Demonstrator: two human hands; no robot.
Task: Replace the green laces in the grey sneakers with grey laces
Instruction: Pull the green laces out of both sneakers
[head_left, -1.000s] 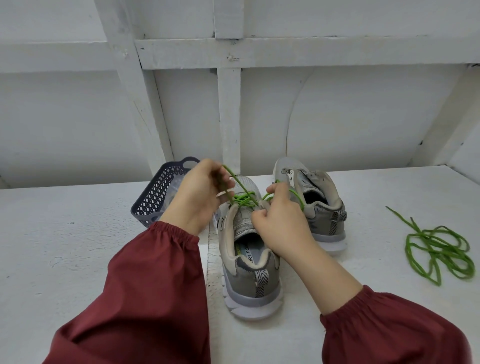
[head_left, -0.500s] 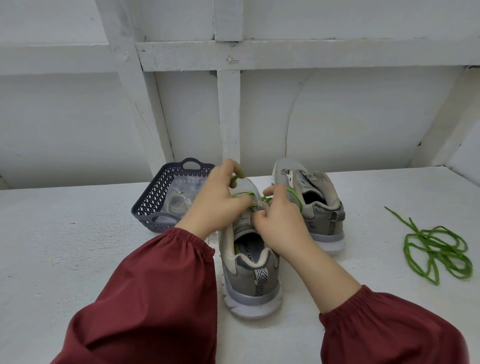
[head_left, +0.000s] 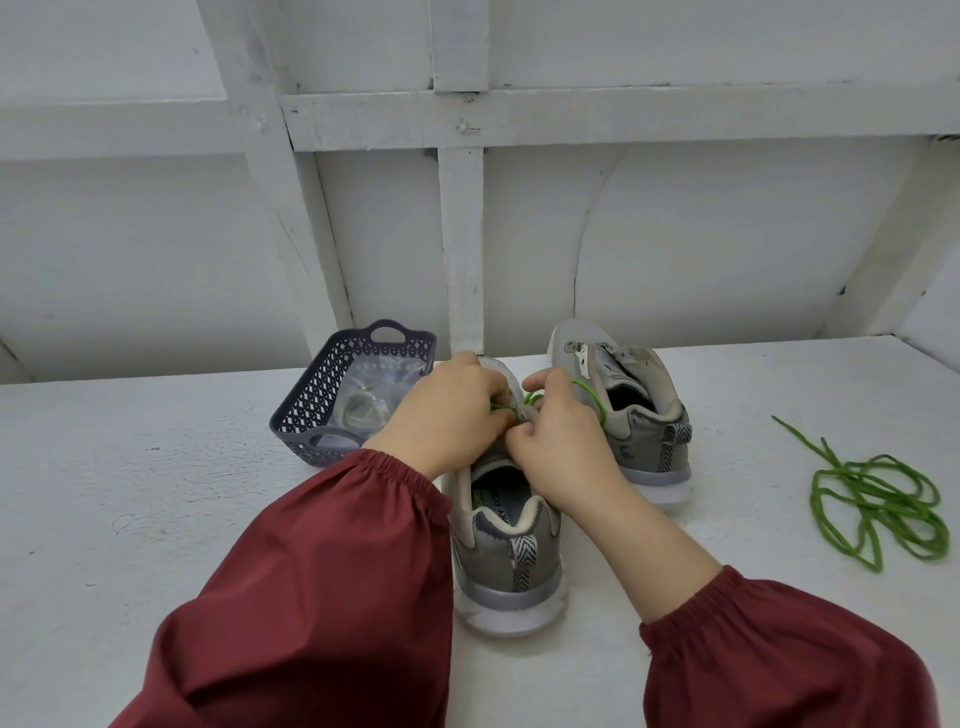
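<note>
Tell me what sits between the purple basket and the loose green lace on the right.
Head view: two grey sneakers; left hand and right hand pinch the green lace on the near sneaker, the far sneaker beside it.

Grey sneakers: two showing, near sneaker (head_left: 506, 566) and far sneaker (head_left: 639, 415), both sitting on one counter (head_left: 130, 493). Green laces: two showing, threaded green lace (head_left: 595, 397) running through near sneaker, loose green lace (head_left: 878, 499) lying apart at right. Basket (head_left: 332, 379): one, standing at left. Clear packet (head_left: 374, 395): one, lying inside basket; contents too blurred for counting. Hands: two appearing, left hand (head_left: 447, 410), right hand (head_left: 556, 436). Red sleeves: two showing, left sleeve (head_left: 322, 587), right sleeve (head_left: 779, 660).
</note>
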